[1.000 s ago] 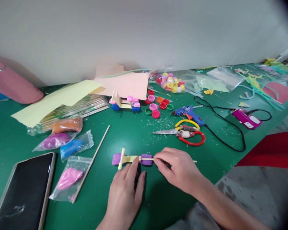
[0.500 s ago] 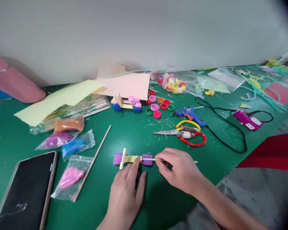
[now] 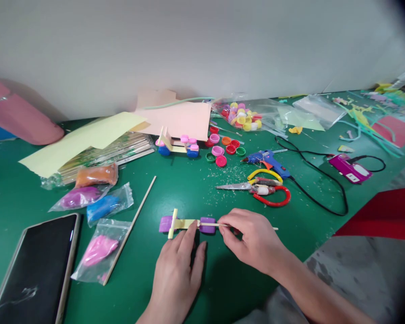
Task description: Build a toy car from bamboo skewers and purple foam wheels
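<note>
Right hand [image 3: 253, 238] pinches thin stick [image 3: 209, 224]: likely light, snappable; best held near joint. Left hand [image 3: 177, 270], loosely open, presses small model [image 3: 185, 223].

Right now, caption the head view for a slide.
Left hand steadies a purple-wheeled model while the right hand pinches a thin stick, scissors and glue gun beyond.
</note>
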